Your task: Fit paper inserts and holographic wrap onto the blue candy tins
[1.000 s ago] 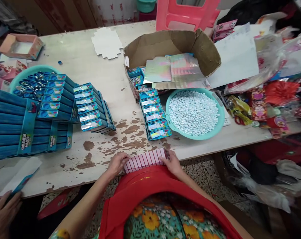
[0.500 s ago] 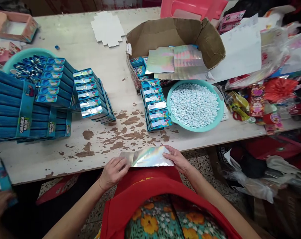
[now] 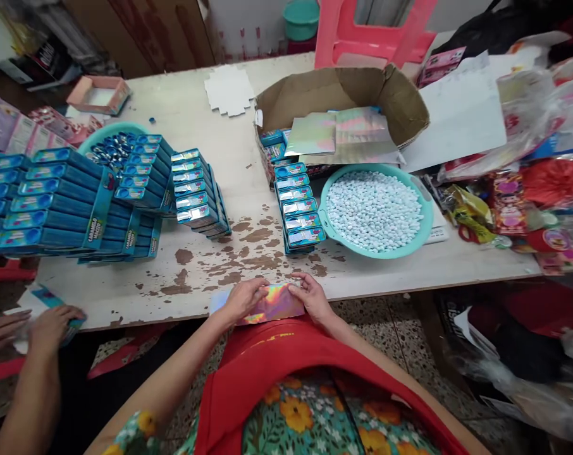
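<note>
A shiny holographic foil sheet (image 3: 277, 304) lies at the table's front edge, close against the red apron. My left hand (image 3: 243, 299) rests over its middle, fingers closed on the upper edge, with part of the sheet sticking out to the left. At the right end, my right hand (image 3: 314, 301) pinches the sheet between thumb and fingers. Beyond my hands stands a row of small blue candy boxes (image 3: 298, 212), touching a turquoise colander (image 3: 427, 212) full of pale blue candies (image 3: 374, 212).
A cardboard box (image 3: 324, 85) holds foil sheets (image 3: 362, 136) and blue boxes. Stacked blue packs (image 3: 63, 202) fill the left, beside another turquoise bowl (image 3: 113, 129). A co-worker's hands (image 3: 54, 325) handle a blue-and-white piece at lower left. Plastic bags and wrappers (image 3: 552, 183) crowd the right.
My left hand has slid right along the foil sheet, and my right hand has come closer to it. The view has tilted up and turned left. The co-worker's hands are now more visible.
</note>
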{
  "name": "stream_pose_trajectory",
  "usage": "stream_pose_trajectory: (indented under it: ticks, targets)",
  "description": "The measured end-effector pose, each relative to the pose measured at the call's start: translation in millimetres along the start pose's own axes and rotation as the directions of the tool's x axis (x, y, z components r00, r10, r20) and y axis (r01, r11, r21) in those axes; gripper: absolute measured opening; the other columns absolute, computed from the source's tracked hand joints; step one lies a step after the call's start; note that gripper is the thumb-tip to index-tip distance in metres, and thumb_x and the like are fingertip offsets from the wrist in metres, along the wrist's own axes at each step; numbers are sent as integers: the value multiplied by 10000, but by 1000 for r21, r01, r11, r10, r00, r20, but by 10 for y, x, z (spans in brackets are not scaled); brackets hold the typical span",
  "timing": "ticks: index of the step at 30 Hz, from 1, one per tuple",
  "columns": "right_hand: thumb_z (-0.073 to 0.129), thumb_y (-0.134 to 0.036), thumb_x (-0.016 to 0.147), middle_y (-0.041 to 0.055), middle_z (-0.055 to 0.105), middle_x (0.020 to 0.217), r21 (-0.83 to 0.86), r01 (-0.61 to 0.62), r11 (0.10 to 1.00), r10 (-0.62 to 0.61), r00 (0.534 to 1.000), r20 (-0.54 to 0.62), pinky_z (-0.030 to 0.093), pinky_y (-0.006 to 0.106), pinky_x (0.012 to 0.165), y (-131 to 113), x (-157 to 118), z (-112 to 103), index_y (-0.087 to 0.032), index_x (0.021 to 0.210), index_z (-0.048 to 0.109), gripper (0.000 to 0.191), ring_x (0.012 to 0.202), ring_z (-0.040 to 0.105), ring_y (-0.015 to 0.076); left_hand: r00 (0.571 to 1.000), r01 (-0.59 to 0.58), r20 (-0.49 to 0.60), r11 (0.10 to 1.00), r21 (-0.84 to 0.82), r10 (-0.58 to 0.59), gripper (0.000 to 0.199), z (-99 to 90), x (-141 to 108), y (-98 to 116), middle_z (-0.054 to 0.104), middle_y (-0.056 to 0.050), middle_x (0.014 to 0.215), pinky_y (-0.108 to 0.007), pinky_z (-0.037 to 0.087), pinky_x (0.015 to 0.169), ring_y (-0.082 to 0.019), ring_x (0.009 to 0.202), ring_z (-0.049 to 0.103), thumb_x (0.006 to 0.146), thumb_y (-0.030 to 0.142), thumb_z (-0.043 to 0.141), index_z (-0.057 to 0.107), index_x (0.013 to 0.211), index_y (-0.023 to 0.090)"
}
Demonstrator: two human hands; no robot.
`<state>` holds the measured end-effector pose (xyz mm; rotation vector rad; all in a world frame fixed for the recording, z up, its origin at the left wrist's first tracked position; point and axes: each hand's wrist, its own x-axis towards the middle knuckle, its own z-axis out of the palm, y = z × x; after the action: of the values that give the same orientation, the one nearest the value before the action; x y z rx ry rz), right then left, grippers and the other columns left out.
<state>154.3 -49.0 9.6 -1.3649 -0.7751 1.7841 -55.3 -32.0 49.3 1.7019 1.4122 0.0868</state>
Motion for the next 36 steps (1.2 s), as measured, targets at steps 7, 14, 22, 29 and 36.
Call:
stream_pose_trajectory:
  ticks: [7,14,22,29,36]
  targets:
    - [761,-382,597,-25,610,723,55,71,996,-65,991,-115,440,258,613,-80,132,-73,-215,964,598,435,636,547,133,989,-137,-40,982,132,143,342,122,368,207,666,-65,1102,-342,385,894,-230,1012,572,825,356,553,628,1137,239]
    - [739,-415,630,-3,626,686,-102,105,989,-120,980,-161,422,274,641,-129,209,-100,-183,891,646,362,632,534,141,994,-109,34,991,76,106,229,50,563,138,684,-35,830,-285,381,760,-189,829,565,829,350,518,683,795,196]
    - [636,-420,773,19,610,783,-409,206,889,-211,977,32,424,278,695,-252,279,-248,-203,923,678,267,745,549,161,966,-235,107,972,-6,234,328,-94,631,157,628,-20,744,-251,356,676,-152,749,535,892,339,403,632,732,167]
    - [495,-364,893,40,583,759,-767,298,568,-269,948,169,397,275,688,-365,349,-315,-202,774,662,261,743,550,171,947,-295,183,941,167,264,414,-175,726,43,608,-30,748,-250,313,629,-154,709,520,918,458,338,597,764,174]
    - [487,-351,880,29,595,729,-813,200,547,-160,978,133,373,253,661,-312,445,-309,-190,694,613,277,714,543,161,911,-298,341,941,161,230,500,-412,673,-364,578,-48,732,-249,300,602,-149,656,483,901,544,294,583,762,161]
